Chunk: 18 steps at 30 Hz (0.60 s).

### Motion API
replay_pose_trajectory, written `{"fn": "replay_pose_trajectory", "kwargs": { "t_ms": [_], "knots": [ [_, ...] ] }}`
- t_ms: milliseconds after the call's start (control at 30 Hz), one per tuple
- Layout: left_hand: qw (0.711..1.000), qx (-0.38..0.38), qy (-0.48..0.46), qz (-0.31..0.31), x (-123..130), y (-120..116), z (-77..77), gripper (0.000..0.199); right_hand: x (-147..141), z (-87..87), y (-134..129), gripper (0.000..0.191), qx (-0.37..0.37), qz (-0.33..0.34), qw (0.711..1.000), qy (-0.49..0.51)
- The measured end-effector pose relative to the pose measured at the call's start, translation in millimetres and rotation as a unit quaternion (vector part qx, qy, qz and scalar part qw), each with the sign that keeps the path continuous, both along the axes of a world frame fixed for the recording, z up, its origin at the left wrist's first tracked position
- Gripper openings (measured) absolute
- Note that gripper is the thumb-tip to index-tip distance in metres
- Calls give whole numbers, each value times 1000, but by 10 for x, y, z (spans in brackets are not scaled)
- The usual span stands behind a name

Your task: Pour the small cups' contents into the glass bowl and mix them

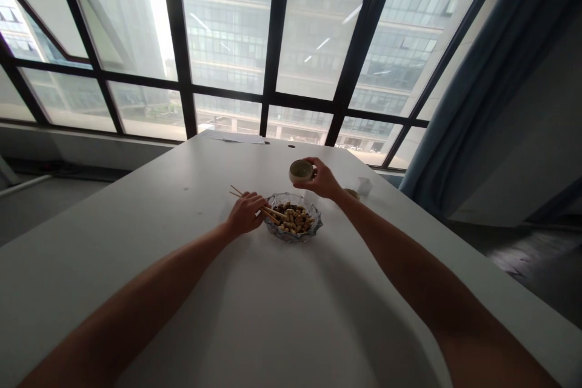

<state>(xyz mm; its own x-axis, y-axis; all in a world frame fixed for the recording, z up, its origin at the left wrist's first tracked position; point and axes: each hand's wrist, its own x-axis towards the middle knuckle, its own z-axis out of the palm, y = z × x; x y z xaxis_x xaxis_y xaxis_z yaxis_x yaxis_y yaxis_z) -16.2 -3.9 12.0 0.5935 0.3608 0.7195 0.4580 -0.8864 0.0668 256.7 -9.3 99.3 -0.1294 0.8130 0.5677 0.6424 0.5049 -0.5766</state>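
My left hand (247,212) is closed around a pair of wooden chopsticks (275,213). Their tips reach over the left part of a scalloped clear glass bowl (291,235), and their back ends stick out behind the hand. Inside the bowl lies a heap of peanuts in the shell (297,219) mixed with darker small pieces. Behind the bowl and slightly right, my right hand (322,179) grips a small greenish-brown cup (301,171) by its right side. The cup is held above the table, tipped a little toward me, and I see no contents in it.
The white table (182,267) runs up to the window wall. Partly behind my right forearm is another small brownish cup or bowl (352,193), with a crumpled clear or white item (364,185) beside it. White paper (236,137) lies at the far edge. A blue curtain (454,127) hangs right.
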Motion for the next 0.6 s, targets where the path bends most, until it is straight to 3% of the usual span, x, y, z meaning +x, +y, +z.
{"fn": "replay_pose_trajectory", "kwargs": {
  "t_ms": [100,167,300,433,600],
  "knots": [
    [1000,-1,0,-1,2,-8,5,17,-128,-43,366,92,-49,-120,988,-83],
    [1000,3,-5,-4,8,-14,8,18,-215,-73,554,87,-96,-153,973,-145],
    [1000,4,-2,1,20,-20,11,19,-351,-166,800,74,-169,-151,954,-197],
    [1000,4,2,2,17,-15,12,18,-435,-282,929,75,-223,-160,935,-224],
    [1000,3,4,1,9,-20,17,19,-381,-291,983,75,-235,-158,938,-200]
  ]
}}
